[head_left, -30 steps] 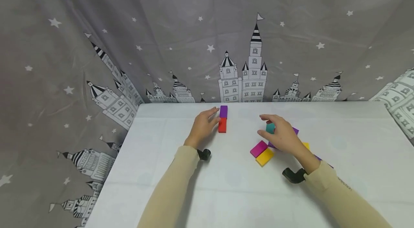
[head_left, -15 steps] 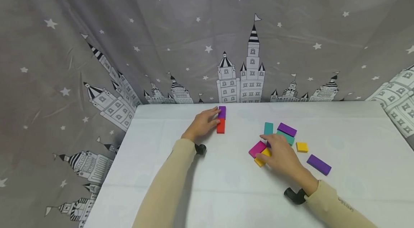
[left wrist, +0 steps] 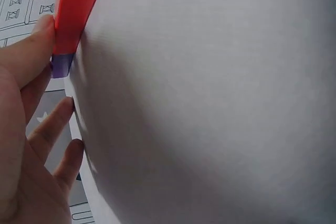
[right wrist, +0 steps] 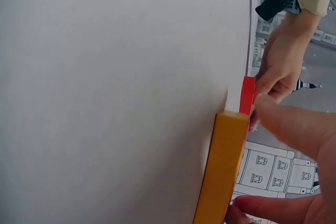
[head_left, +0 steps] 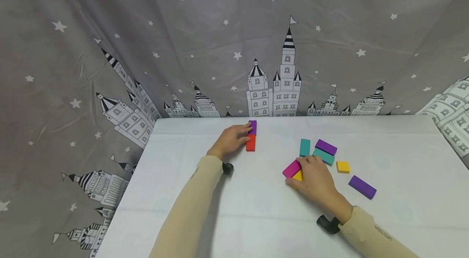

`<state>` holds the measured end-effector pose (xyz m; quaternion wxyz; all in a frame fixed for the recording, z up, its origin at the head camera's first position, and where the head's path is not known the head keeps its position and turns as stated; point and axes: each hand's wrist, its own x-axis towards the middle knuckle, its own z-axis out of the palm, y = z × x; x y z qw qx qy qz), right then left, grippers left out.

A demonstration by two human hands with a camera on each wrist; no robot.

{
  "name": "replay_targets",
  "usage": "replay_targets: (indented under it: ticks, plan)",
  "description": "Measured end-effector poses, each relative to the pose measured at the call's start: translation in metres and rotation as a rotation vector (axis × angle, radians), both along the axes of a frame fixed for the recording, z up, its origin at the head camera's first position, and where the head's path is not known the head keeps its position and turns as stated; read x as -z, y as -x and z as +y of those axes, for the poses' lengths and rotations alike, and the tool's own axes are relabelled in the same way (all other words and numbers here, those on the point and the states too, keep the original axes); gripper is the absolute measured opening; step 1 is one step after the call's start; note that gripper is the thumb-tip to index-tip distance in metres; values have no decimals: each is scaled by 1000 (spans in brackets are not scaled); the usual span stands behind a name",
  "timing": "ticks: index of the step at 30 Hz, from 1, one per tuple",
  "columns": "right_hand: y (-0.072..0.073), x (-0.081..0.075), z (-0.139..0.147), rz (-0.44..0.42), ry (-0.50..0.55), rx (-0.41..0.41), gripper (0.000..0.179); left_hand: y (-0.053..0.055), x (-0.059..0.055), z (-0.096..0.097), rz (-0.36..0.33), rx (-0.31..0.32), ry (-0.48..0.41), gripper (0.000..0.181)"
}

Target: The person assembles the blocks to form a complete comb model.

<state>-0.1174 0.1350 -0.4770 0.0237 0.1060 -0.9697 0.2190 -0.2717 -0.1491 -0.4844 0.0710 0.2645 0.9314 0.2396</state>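
In the head view, my left hand (head_left: 231, 140) touches a purple block (head_left: 253, 127) and a red block (head_left: 250, 143), which lie end to end. Its thumb rests along the side of the red block in the left wrist view, the other fingers spread. My right hand (head_left: 315, 178) is over a yellow block (head_left: 297, 176), thumb at the near end and fingertips at the far end. A small gap shows between thumb tip and yellow block (right wrist: 220, 166) in the right wrist view. Beside it lies a magenta block (head_left: 291, 169), partly covered by the fingertips.
Beyond the right hand lie a teal block (head_left: 305, 147), another purple block (head_left: 326, 147) and a second teal block (head_left: 324, 156). To its right are a small yellow block (head_left: 342, 167) and a long purple block (head_left: 362, 187). A grey curtain (head_left: 205, 38) hangs behind the white table (head_left: 249, 229).
My right hand has come down from above the teal block toward me, onto the yellow block. My left fingertips have moved slightly onto the purple and red blocks.
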Motion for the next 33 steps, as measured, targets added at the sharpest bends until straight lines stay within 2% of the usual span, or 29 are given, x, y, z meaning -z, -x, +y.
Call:
replay_targets:
  ticks: [5, 11, 17, 27, 33]
  plan:
    - [1, 1, -2, 8, -16, 2, 66, 1, 1, -1, 5, -23, -4, 50]
    - [3, 2, -6, 11, -10, -15, 61, 3, -1, 0, -26, -63, -14, 51]
    - [3, 1, -7, -10, 6, -19, 62, 4, -3, 0, -38, -66, -10, 51]
    - [5, 1, -8, -21, 154, -17, 61, 3, -2, 1, -40, -62, -28, 51]
    - [8, -5, -13, -11, 195, -41, 60, 2, -3, 2, -49, -61, -38, 51]
